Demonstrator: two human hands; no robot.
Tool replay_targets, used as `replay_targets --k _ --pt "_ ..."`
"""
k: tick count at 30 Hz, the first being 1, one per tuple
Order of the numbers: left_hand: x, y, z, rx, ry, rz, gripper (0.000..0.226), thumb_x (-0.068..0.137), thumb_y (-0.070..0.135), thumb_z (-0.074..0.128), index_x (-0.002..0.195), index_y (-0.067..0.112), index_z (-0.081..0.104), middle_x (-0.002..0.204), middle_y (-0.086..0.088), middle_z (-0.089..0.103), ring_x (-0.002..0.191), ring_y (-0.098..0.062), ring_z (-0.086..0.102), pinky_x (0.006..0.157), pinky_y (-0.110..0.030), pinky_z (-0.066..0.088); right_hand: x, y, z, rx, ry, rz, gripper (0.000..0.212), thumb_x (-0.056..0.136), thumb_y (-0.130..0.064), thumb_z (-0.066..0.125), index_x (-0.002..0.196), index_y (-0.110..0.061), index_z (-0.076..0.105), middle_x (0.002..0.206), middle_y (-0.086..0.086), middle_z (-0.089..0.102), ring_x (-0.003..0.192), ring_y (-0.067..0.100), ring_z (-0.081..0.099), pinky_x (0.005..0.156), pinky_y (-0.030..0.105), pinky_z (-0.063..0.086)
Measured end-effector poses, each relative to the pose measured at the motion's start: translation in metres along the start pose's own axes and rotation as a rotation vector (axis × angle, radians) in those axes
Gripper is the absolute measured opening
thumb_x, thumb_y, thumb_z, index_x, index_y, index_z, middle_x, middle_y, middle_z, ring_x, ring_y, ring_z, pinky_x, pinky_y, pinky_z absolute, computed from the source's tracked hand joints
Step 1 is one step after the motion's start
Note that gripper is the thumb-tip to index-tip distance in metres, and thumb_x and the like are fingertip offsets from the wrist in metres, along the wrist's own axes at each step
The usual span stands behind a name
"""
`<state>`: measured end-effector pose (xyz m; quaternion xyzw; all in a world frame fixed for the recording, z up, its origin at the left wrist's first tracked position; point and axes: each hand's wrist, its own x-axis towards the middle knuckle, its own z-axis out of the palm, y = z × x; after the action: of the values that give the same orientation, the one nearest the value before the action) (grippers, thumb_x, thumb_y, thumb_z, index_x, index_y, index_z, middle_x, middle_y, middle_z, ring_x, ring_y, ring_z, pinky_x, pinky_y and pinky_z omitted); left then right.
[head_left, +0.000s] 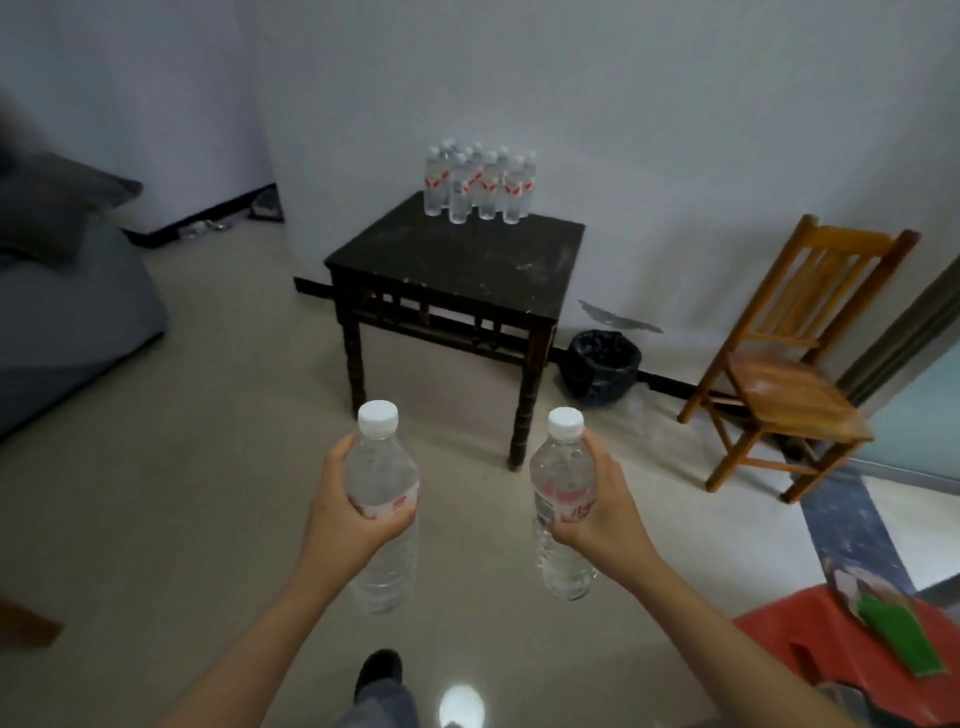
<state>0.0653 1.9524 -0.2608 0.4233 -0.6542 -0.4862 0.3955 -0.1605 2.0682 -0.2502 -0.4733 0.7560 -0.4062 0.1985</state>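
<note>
My left hand (343, 512) grips a clear water bottle (382, 478) with a white cap and a red label, held upright in front of me. My right hand (602, 512) grips a second, similar water bottle (561, 467), also upright. Both bottles hang in the air above the floor, short of the dark wooden table (467, 270). At the table's far edge, against the wall, stands a cluster of several more water bottles (478, 182).
A black-lined waste bin (602, 366) sits right of the table by the wall. A wooden chair (789, 364) stands further right. A grey sofa (62, 312) is at the left, a red stool (810, 639) with a green packet at bottom right. My shoe (379, 673) is on the pale floor.
</note>
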Motion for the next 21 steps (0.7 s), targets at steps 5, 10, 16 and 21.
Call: replay_targets --k 5,10,16,21 --pt "0.012 -0.025 -0.072 0.008 0.146 -0.043 0.084 0.059 0.010 0.085 0.111 0.050 0.032 0.112 0.011 0.053 0.103 -0.013 0.054 0.083 -0.028 0.041 0.028 -0.047 0.068 0.041 -0.143 -0.058 0.098 0.066 -0.004 0.076 0.129 -0.046 0.014 0.118 -0.006 0.035 0.103 0.003 0.040 0.090 0.017 0.036" --pt "0.039 -0.055 -0.152 0.025 0.242 -0.089 0.088 0.055 0.012 0.086 0.118 0.041 0.032 0.111 0.008 0.053 0.104 -0.019 0.053 0.084 -0.031 0.041 0.064 -0.089 0.143 0.065 -0.205 -0.095 0.099 0.065 -0.003 0.075 0.123 -0.054 0.013 0.123 -0.006 0.035 0.111 0.008 0.042 0.092 0.022 0.037" --pt "0.073 -0.091 -0.269 0.084 0.341 -0.144 0.092 0.059 0.011 0.085 0.122 0.044 0.027 0.116 0.005 0.048 0.105 -0.019 0.049 0.086 -0.035 0.041 0.105 -0.140 0.242 0.098 -0.256 -0.105 0.099 0.063 -0.001 0.075 0.125 -0.051 0.015 0.125 -0.007 0.037 0.110 0.003 0.041 0.080 0.005 0.034" --pt "0.095 -0.117 -0.349 0.123 0.441 -0.162 0.099 0.054 0.012 0.088 0.133 0.031 0.030 0.120 0.002 0.047 0.111 -0.025 0.050 0.093 -0.045 0.043 0.131 -0.183 0.303 0.109 -0.281 -0.125 0.098 0.063 0.001 0.074 0.126 -0.048 0.017 0.124 -0.007 0.036 0.111 0.005 0.041 0.085 0.011 0.036"
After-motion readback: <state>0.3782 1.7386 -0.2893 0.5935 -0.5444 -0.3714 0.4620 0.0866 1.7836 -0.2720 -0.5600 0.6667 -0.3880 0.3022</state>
